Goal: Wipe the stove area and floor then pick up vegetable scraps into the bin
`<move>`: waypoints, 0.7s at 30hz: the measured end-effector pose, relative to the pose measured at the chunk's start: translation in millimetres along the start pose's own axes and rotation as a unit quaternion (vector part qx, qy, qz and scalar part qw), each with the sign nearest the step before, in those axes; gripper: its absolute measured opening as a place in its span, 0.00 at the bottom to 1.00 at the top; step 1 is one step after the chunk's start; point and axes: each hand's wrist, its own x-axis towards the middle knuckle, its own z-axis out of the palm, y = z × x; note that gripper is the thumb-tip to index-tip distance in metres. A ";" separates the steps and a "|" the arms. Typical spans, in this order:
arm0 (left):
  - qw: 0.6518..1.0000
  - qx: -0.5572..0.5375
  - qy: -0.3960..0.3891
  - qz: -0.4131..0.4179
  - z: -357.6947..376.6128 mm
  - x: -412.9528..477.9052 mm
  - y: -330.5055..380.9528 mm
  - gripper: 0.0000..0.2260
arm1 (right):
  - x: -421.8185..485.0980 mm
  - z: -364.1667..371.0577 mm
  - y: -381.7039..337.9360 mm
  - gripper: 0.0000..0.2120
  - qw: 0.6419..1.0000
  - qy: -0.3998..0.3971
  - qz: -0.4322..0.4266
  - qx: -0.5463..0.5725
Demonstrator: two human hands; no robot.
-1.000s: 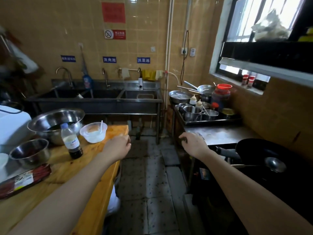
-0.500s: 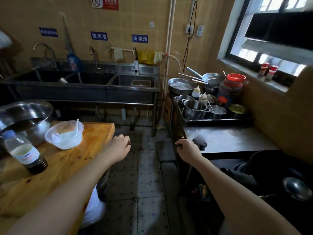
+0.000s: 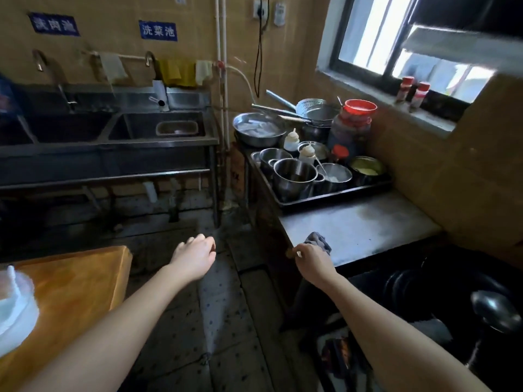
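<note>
Dim kitchen; daylight glare from window; slight motion blur; wide-angle edge distortion.

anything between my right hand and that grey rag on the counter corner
Nothing visible does. The right hand is at the front corner of the steel counter, right beside the grey rag, with no object between them. The tray of bowls sits farther back, out of the way.

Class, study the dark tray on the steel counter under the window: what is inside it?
The tray holds steel pots, a squeeze bottle among them and a bowl of something yellow. They cover the tray's floor; most pots' contents are hidden.
</note>
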 end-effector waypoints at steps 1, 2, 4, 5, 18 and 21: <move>1.000 0.002 -0.002 0.011 1.1 17.3 -2.9 0.11 | 10.7 2.2 1.6 0.15 1.000 0.002 0.015 -0.001; 1.000 0.002 -0.004 0.021 2.8 34.8 -5.1 0.11 | 20.3 4.2 3.4 0.15 1.000 0.002 0.031 0.001; 0.999 0.008 -0.010 0.046 7.1 69.5 -4.8 0.10 | 35.9 9.2 10.3 0.14 0.998 0.006 0.058 0.007; 0.998 0.012 -0.014 0.059 8.9 85.3 -2.9 0.10 | 41.8 12.7 14.4 0.14 0.997 0.014 0.069 0.010; 0.985 0.013 -0.074 0.152 54.4 196.5 58.9 0.11 | 95.0 37.4 60.7 0.21 0.977 0.033 0.210 0.008; 0.982 0.013 -0.089 0.165 63.1 209.2 69.7 0.11 | 108.5 44.0 71.0 0.23 0.972 -0.001 0.234 0.026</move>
